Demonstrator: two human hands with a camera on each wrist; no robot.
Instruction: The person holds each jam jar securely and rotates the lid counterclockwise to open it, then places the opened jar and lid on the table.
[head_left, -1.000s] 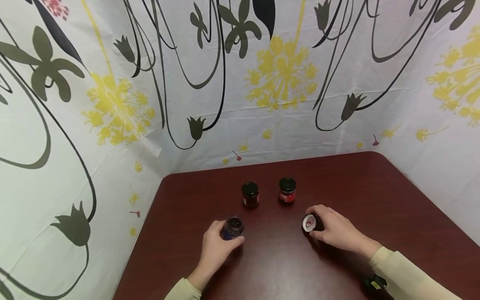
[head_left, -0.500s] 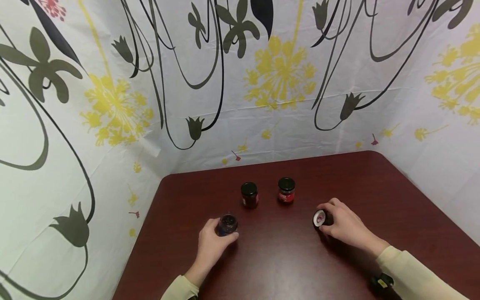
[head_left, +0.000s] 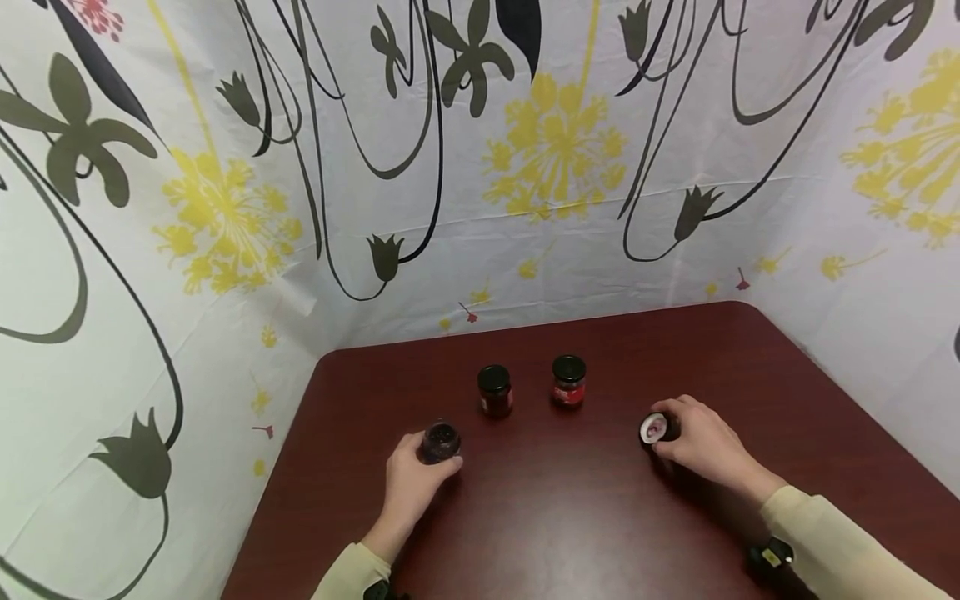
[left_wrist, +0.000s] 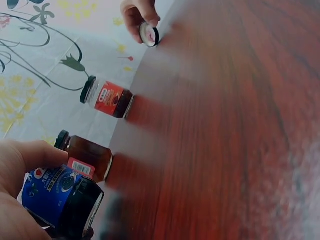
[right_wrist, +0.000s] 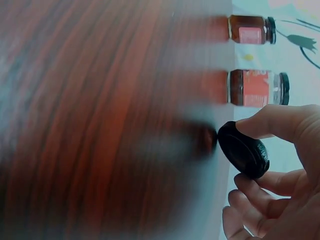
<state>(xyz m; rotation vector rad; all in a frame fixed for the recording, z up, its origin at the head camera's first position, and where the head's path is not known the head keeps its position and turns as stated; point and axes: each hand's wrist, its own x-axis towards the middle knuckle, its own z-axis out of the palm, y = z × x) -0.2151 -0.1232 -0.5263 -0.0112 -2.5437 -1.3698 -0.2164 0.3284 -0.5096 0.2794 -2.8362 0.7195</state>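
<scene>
My left hand [head_left: 411, 479] grips an uncapped glass jar [left_wrist: 62, 200] with a blue label and dark contents. From the head view its mouth faces up, left of the other jars. My right hand [head_left: 708, 442] pinches a black lid [right_wrist: 245, 150] on edge between thumb and fingers. The lid's pale inner face [head_left: 654, 428] points left and carries a reddish stain. Its lower rim is at or just above the table. Two capped jars stand upright behind the hands: one with brownish contents [head_left: 496, 392], one with a red label [head_left: 569, 382].
The dark red, glossy table [head_left: 540, 517] has a rounded far corner on each side. A white patterned sheet [head_left: 480, 250] hangs right behind it and along the sides. A black wrist device [head_left: 772, 552] sits at the right sleeve.
My left hand has moved left and slightly away with the jar. My right hand has moved right and a little farther back with the lid. The capped jars stay in place.
</scene>
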